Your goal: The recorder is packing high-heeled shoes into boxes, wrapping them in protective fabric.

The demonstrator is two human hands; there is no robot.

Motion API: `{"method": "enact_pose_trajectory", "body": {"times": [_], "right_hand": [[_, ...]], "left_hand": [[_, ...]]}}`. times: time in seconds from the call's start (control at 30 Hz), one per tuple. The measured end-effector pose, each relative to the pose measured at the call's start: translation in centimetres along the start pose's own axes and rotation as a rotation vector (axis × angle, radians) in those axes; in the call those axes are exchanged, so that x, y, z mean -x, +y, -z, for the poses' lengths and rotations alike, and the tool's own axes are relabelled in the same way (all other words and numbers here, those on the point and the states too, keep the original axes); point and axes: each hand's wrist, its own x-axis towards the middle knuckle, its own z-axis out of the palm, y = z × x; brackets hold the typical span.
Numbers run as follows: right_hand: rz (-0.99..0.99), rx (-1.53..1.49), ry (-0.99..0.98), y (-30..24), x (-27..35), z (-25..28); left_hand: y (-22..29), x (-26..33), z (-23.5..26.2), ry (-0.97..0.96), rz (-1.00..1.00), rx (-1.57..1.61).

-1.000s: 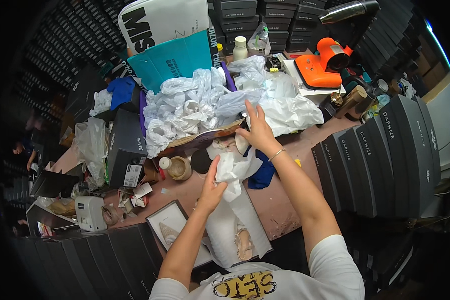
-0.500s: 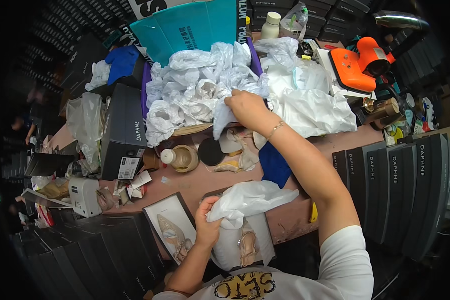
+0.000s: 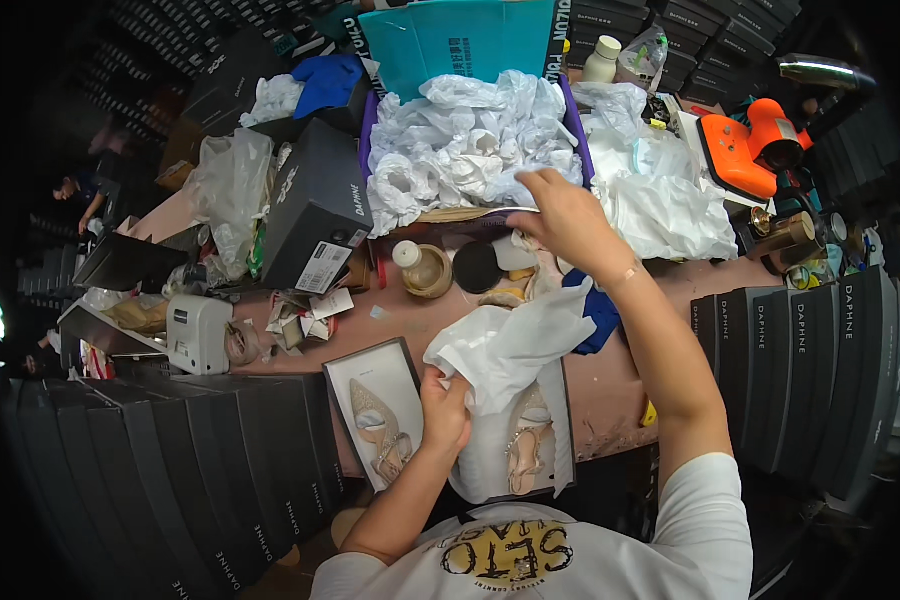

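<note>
My left hand (image 3: 446, 410) is closed on a crumpled sheet of white tissue paper (image 3: 510, 345), which spreads out to the right. Under the paper lies an open shoe box lined with white padding (image 3: 485, 465), with a beige embellished strappy shoe (image 3: 527, 445) on it. Its mate, a pointed beige shoe (image 3: 375, 420), rests in the white-lined box part just left of my left hand. My right hand (image 3: 570, 222) is over the front edge of a purple-sided box (image 3: 575, 130) heaped with crumpled tissue (image 3: 470, 140). Its thumb and fingers are apart, with nothing visible between them.
Dark shoe boxes are stacked at left (image 3: 170, 450) and right (image 3: 805, 370). A black box (image 3: 320, 205) stands tilted beside the tissue. A jar (image 3: 428, 272), a black disc (image 3: 478, 264), a blue cloth (image 3: 598, 325), a white device (image 3: 198, 335) and an orange machine (image 3: 735, 155) share the table.
My right hand has let go of the crumpled tissue it was pinching and opened. The left hand still holds the white sheet. The whole view has shifted, moving the scene rightward.
</note>
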Motion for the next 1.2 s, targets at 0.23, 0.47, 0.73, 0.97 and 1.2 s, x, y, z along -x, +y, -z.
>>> {"method": "enact_pose_trajectory", "body": {"times": [0.23, 0.47, 0.73, 0.97, 1.2], "right_hand": [[-0.191, -0.586, 0.042, -10.3, 14.3, -1.9], [-0.226, -0.827, 0.03, -16.5, 16.1, -0.1], [-0.062, -0.706, -0.055, -21.3, 15.4, -2.1], [-0.049, -0.114, -0.677, -29.8, 20.7, -19.2], [-0.003, -0.278, -0.743, -26.8, 22.5, -23.3]], "left_hand": [[5.0, 3.9, -1.9, -0.184, -0.501, -0.579], [9.4, 5.4, 5.2, -0.236, -0.739, -1.174], [19.2, 7.1, 13.1, 0.246, -1.001, -0.917], [19.2, 9.6, 14.6, 0.329, -1.068, -1.18], [17.6, 7.8, 16.8, 0.263, -1.022, -1.241]]}}
